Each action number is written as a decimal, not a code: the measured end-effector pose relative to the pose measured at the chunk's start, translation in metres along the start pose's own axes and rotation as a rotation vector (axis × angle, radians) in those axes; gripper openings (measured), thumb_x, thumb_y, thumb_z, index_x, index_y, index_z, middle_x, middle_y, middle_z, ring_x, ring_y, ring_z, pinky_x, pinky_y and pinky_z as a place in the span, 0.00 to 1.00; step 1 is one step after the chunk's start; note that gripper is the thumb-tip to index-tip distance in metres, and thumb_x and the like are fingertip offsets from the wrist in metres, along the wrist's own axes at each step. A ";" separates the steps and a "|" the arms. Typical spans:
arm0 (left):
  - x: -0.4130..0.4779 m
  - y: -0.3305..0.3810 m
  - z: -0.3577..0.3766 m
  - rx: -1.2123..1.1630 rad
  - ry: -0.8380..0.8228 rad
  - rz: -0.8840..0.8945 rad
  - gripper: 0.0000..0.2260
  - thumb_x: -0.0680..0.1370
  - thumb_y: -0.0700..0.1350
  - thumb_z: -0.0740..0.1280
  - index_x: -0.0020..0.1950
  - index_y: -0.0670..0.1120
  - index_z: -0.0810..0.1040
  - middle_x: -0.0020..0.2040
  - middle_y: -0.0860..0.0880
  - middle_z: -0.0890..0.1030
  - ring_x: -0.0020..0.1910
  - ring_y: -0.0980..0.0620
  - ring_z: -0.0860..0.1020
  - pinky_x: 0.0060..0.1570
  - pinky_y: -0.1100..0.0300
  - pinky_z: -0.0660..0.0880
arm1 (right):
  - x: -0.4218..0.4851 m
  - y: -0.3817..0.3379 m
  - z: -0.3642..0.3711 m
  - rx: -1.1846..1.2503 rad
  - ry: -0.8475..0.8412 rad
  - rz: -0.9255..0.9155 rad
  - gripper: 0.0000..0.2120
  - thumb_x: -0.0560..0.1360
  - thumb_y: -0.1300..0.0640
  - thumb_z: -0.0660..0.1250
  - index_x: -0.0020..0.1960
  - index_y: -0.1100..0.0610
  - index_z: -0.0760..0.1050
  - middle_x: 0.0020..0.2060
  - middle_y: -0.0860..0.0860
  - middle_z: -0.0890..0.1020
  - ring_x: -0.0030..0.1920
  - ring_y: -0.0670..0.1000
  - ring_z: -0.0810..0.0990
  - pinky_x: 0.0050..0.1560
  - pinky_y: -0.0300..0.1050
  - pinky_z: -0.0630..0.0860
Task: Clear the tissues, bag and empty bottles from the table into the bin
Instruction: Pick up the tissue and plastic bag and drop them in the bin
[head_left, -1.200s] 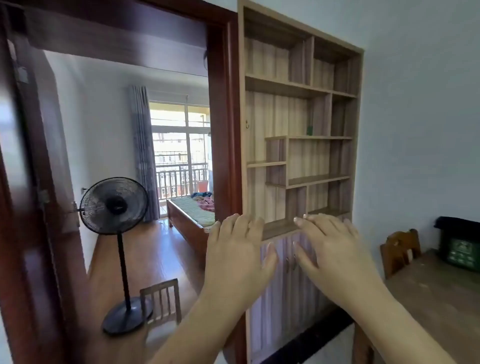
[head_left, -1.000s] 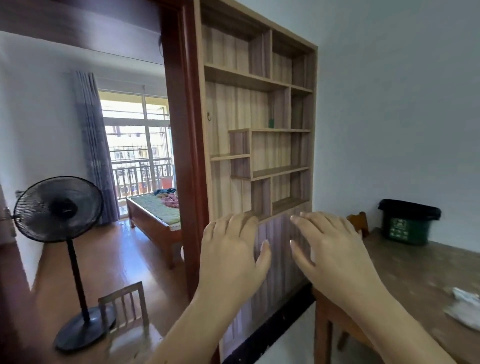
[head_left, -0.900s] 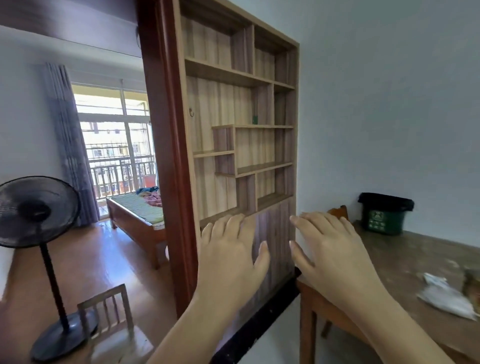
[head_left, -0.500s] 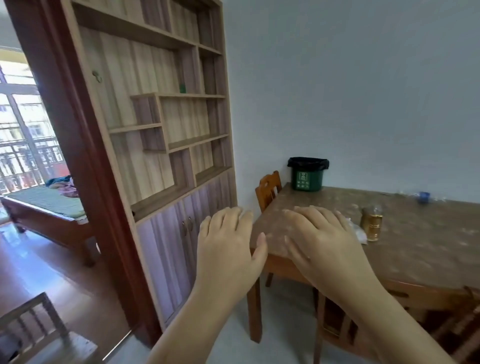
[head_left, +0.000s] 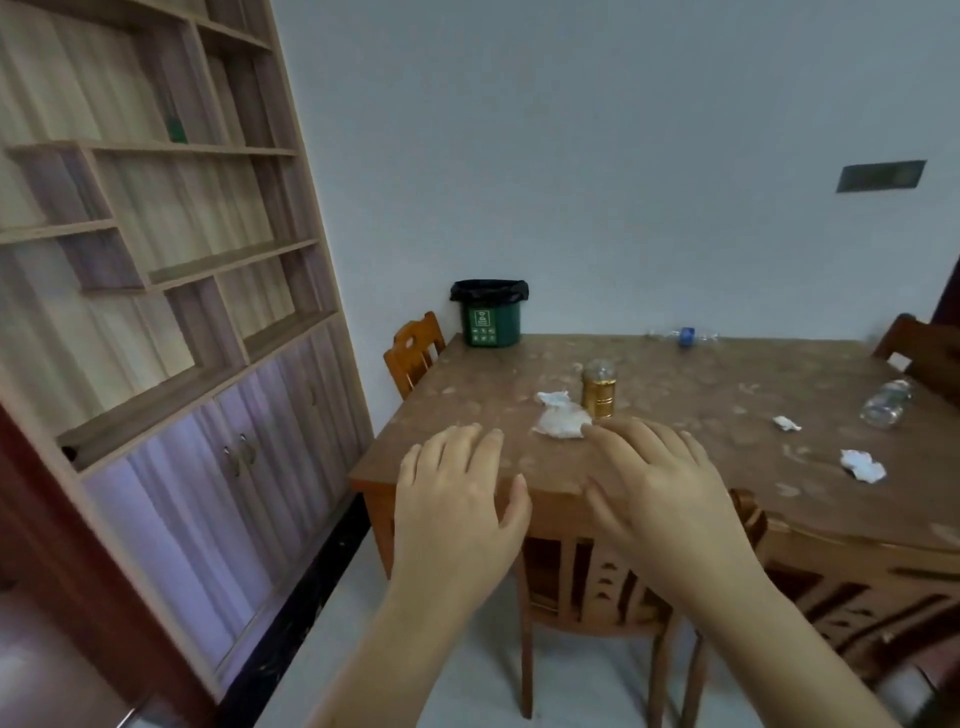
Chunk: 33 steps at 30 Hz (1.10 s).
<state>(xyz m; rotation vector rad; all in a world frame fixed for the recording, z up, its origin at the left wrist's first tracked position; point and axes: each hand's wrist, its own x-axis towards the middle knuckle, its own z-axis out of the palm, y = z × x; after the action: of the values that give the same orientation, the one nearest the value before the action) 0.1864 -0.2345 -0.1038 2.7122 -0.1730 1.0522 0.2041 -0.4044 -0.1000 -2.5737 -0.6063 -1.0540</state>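
Note:
A small green bin (head_left: 491, 317) with a black liner stands at the far left corner of a brown wooden table (head_left: 717, 415). On the table lie a crumpled clear bag (head_left: 560, 421), a gold-coloured bottle (head_left: 598, 388) standing upright, a clear bottle (head_left: 883, 404) on its side at the right, and a flattened bottle with a blue cap (head_left: 684, 336) at the back. Two white tissues (head_left: 862, 464) (head_left: 787, 424) lie at the right. My left hand (head_left: 457, 514) and my right hand (head_left: 660, 493) hover palms down, fingers spread, in front of the table's near edge, holding nothing.
A tall wooden shelf unit with lower cabinet doors (head_left: 197, 322) fills the left wall. Wooden chairs stand around the table: one at the far left (head_left: 413, 351), one tucked under the near edge (head_left: 592, 587), one at the far right (head_left: 919, 348). The floor is pale.
The view has swung right from the doorway and bedroom to the table, which is now nearer and fully in sight. Both hands stay raised, spread and empty.

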 end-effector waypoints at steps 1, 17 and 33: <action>0.004 0.009 0.009 -0.005 -0.007 0.003 0.21 0.72 0.53 0.57 0.56 0.43 0.79 0.54 0.45 0.81 0.55 0.44 0.78 0.55 0.45 0.73 | -0.001 0.012 0.000 -0.005 -0.006 0.013 0.20 0.70 0.51 0.58 0.56 0.59 0.77 0.49 0.55 0.81 0.50 0.58 0.78 0.50 0.56 0.74; 0.028 0.083 0.117 -0.026 -0.101 -0.023 0.21 0.73 0.52 0.57 0.57 0.42 0.79 0.54 0.44 0.81 0.56 0.44 0.77 0.57 0.44 0.71 | -0.013 0.139 0.026 -0.017 -0.119 0.121 0.22 0.70 0.49 0.56 0.57 0.59 0.77 0.50 0.56 0.81 0.52 0.59 0.79 0.52 0.60 0.74; 0.052 -0.054 0.175 -0.056 -0.074 -0.128 0.19 0.72 0.50 0.58 0.54 0.40 0.79 0.51 0.42 0.82 0.53 0.41 0.78 0.55 0.43 0.74 | 0.069 0.085 0.153 0.045 -0.228 0.004 0.21 0.70 0.50 0.57 0.57 0.58 0.77 0.52 0.55 0.80 0.53 0.58 0.78 0.53 0.58 0.73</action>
<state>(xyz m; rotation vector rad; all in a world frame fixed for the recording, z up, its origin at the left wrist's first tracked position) 0.3487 -0.2279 -0.2025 2.6737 -0.0403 0.8986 0.3808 -0.3958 -0.1650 -2.6745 -0.6704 -0.7417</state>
